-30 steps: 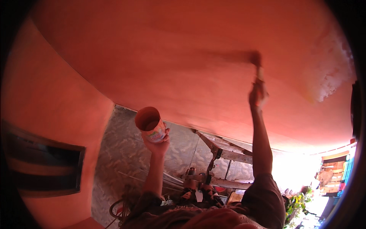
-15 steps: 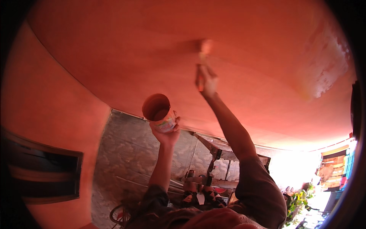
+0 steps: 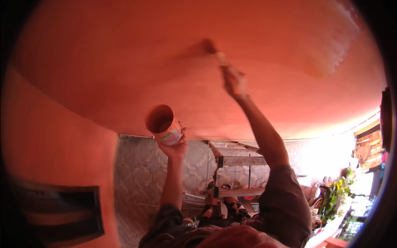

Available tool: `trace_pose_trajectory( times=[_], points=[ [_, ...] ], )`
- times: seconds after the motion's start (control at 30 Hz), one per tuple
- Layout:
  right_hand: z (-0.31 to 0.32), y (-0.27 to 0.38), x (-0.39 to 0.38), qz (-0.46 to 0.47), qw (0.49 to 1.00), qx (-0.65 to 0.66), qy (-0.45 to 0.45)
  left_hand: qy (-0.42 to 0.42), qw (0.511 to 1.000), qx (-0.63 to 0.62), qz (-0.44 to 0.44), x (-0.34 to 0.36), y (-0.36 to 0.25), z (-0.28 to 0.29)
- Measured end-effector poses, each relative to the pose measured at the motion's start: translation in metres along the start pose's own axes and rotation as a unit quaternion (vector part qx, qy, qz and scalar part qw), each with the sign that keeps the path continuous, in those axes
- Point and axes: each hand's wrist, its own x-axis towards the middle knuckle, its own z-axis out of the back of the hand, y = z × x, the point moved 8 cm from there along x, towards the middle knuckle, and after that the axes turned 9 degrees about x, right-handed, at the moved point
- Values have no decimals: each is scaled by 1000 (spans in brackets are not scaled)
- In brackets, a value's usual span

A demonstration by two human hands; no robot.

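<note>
My left hand (image 3: 175, 147) is wrapped round a paint pot (image 3: 170, 134), a tapered container with a coloured label. Its open mouth tilts toward me, and a little paint seems to lie at the bottom. Higher up and to the right, my right hand (image 3: 235, 82) grips a paintbrush (image 3: 221, 58) by its handle. The dark bristles meet the broad orange-red wall (image 3: 165, 25) or stand just off it; motion blurs them. A darker streak or shadow runs left from the brush tip. Far right on this surface is a pale, patchy area (image 3: 341, 39).
Below me stands a wooden ladder-like frame (image 3: 242, 160) over a grey patterned floor (image 3: 138, 173). A dark framed opening (image 3: 62, 213) sits in the left wall. Leafy plants with yellow flowers (image 3: 338, 196) and wooden planks (image 3: 368, 149) are at the bright right side.
The brush has swung so its bristles now point up-left, while my right hand sits slightly lower and farther right. The paint pot has shifted a little left. The whole view has tilted.
</note>
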Motion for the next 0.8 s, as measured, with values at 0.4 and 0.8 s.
trace_pose_trajectory(
  times=[0.4, 0.8],
  points=[
    [179, -80, -73, -166, 917, -273, -238, 20, 997, -17, 78, 22, 53, -14],
    [-6, 12, 12, 17, 996, -82, -5, -15, 997, 5, 80, 9, 35, -1]
  ],
)
